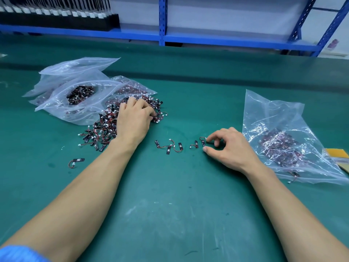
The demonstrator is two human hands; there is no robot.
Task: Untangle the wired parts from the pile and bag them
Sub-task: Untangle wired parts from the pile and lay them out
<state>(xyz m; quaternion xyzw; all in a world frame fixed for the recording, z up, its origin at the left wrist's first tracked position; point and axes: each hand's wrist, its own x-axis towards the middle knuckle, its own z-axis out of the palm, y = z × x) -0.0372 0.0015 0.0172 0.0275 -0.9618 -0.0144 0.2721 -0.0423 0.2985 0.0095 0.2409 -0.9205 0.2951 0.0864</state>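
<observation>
A tangled pile of small black wired parts (105, 127) with red-black leads and white plugs lies on the green mat at centre left. My left hand (134, 118) rests on top of the pile, its fingers curled into the parts. Several separated parts (169, 146) lie in a row between my hands. My right hand (228, 148) pinches one black part (203, 143) at the right end of that row, between thumb and index finger. A clear bag (279, 129) holding sorted parts lies flat at the right.
Several clear zip bags (75, 91) with more parts are heaped behind the pile at the left. One stray part (76, 161) lies alone at the front left. A blue metal shelf frame (162, 21) runs along the back. A yellow-brown item (340, 156) sits at the right edge.
</observation>
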